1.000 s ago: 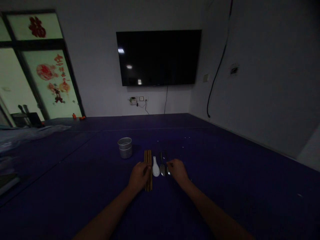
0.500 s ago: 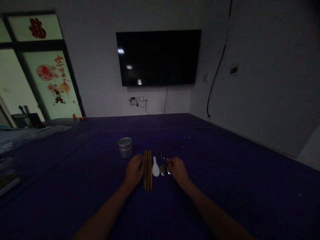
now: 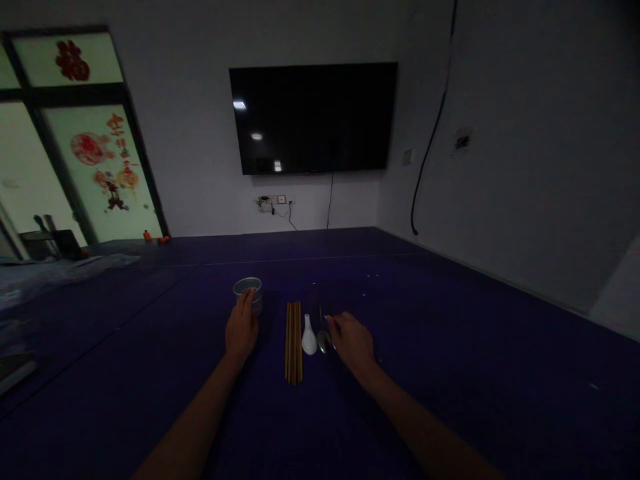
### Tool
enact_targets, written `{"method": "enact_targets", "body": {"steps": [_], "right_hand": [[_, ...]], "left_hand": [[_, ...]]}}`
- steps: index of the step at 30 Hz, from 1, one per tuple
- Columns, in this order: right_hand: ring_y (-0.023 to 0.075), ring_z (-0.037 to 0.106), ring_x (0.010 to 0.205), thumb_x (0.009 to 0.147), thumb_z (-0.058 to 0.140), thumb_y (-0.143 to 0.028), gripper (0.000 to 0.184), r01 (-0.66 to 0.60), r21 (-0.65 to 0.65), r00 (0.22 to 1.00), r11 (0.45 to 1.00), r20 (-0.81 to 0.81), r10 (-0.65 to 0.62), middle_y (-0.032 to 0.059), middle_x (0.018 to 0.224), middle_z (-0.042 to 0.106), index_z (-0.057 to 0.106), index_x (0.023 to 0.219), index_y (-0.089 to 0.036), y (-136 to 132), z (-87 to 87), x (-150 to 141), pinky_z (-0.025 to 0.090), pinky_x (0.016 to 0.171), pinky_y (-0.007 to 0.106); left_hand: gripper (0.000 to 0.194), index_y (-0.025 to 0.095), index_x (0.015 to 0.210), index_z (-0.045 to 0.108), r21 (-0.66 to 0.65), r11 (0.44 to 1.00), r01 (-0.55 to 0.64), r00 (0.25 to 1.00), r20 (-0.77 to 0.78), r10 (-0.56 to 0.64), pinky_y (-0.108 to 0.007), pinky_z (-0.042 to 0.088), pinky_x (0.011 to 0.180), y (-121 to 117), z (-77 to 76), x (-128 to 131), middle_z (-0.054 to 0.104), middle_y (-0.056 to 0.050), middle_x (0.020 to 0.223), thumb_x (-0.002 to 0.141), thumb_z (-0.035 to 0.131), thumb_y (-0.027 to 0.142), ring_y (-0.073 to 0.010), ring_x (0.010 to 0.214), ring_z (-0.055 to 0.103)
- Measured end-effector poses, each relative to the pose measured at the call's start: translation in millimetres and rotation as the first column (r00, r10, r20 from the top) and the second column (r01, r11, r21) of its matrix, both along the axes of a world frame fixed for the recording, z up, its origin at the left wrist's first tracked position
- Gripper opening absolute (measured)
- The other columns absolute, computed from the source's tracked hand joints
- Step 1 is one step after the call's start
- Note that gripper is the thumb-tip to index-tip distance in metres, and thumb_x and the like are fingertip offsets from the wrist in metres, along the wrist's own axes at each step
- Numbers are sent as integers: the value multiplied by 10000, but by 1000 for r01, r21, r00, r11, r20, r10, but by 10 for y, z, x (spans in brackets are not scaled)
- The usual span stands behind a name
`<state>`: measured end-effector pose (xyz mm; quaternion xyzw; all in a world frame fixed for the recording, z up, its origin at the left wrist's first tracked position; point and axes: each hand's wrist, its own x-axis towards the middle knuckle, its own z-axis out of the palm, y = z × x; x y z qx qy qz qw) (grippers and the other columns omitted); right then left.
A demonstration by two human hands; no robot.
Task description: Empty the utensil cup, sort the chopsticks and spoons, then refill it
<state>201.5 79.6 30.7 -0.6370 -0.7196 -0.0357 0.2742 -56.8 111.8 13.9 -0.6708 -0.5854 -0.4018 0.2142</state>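
My left hand (image 3: pixel 242 328) reaches over a grey metal cup (image 3: pixel 256 304), its extended fingers at the cup's near rim. Whether they grip it is unclear. To the right, a row of wooden chopsticks (image 3: pixel 293 343) lies side by side, pointing away from me. Beside them rest a white soup spoon (image 3: pixel 309 342) and a metal spoon (image 3: pixel 323 343). My right hand (image 3: pixel 351 339) is closed, thumb and fingers pinched at a second metal spoon just right of the first. Most of that spoon is hidden behind the hand.
Everything lies on a wide dark purple surface (image 3: pixel 400 413). Small white scraps (image 3: pixel 369 275) are scattered beyond my right hand. Clear plastic sheeting (image 3: pixel 80 270) lies at the left. A wall with a television (image 3: pixel 315 120) rises behind, and another wall (image 3: pixel 525 200) borders the right side.
My left hand has left the chopsticks and moved left and away from me to the metal cup. My right hand stays by the metal spoons and covers more of the second one.
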Motion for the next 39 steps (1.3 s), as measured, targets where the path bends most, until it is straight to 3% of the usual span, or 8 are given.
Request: {"method": "enact_targets", "body": {"steps": [6,10,17,24,28,31,35,39], "right_hand": [[160,615,805,940,368,-318,340,-63,26,997,998,-37,64,44,861,655,685,880,-208,-6,-22,-16,403,674,240],[190,597,941,897,457,-337,285,-156,123,984,980,-72,165,61,998,660,643,1084,-230,23,-98,-36,430,822,282],[247,370,1290,784,593,-379,765,-322,338,931,884,-60,361,79,1414,413,228,1444,-252,35,-123,-62,344,1024,431],[258,436,1242,773,574,-378,720,-249,477,889,843,-232,394,135,1350,473,293,1405,-180,84,-116,-13,374,1005,422],[268,436,1231,744,603,-389,733,-4,472,858,882,-451,246,159,1334,474,320,1378,-152,180,-82,111,357,1006,426],[288,436,1225,695,641,-383,777,176,377,798,909,-596,92,184,1322,479,337,1361,-124,271,-100,257,353,995,424],[286,502,1161,643,667,-379,782,207,257,730,944,-683,26,184,1269,526,374,1319,-118,378,-208,406,391,947,392],[275,527,1132,641,664,-373,761,208,214,744,955,-668,-12,174,1239,547,381,1302,-124,455,-333,443,402,935,363]], "left_hand": [[285,168,1056,600,22,997,-72,997,-12,72,-326,504,738,-53,12,18,614,-109,971,897,370,223,-217,868,607],[251,184,978,610,102,994,-38,999,7,38,-311,499,742,-93,16,67,615,-91,931,899,375,226,-199,848,604],[265,195,948,630,191,952,238,971,-65,-230,-336,505,814,-254,-94,472,645,-102,949,905,368,207,-196,936,599],[333,214,1102,617,134,846,516,853,-172,-493,-342,496,846,-375,-48,925,646,-103,1037,919,341,190,-192,989,598],[360,233,1230,537,150,881,449,894,-99,-438,-408,445,928,-300,22,911,551,-117,1244,914,365,219,-225,1156,511],[328,209,1164,579,88,934,347,938,-51,-343,-423,449,898,-208,13,716,591,-124,1170,896,394,255,-235,1095,537],[301,179,826,660,-80,993,84,994,83,-78,-355,471,756,-120,-51,471,652,-81,824,879,387,294,-210,824,594],[349,190,711,647,-245,969,-27,995,90,50,-293,432,658,-117,-90,459,653,-58,727,871,389,362,-195,735,601]]}}
